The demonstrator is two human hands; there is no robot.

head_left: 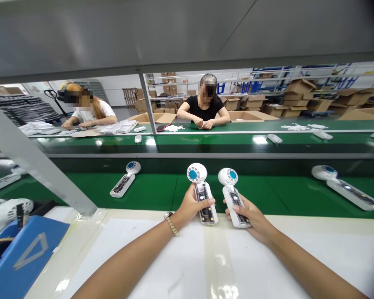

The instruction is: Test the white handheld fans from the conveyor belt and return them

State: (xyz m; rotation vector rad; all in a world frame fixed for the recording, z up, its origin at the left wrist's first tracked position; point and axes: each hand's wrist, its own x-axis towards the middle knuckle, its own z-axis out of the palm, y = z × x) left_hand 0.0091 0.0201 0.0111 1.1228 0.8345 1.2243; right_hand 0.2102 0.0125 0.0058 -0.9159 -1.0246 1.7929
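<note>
Two white handheld devices with round, blue-centred heads and exposed circuitry are held up side by side. My left hand (190, 205) is wrapped round the body of the left device (197, 173), its thumb across the front. The right device (228, 177) is gripped in my right hand (252, 216), thumb over its open body. The two devices are apart, their lower ends above the near edge of the white worktop (162, 257). Both lean slightly, heads upward. A similar device (123, 185) lies on the green belt (156, 191) to the left, another (349, 187) to the right.
A blue bin (34, 253) stands at the left beside white parts (14, 209) and a slanted metal post (46, 166). A shelf (174, 33) spans overhead. Across the belts, two people work near small white parts (173, 128), with cardboard boxes (297, 93) behind.
</note>
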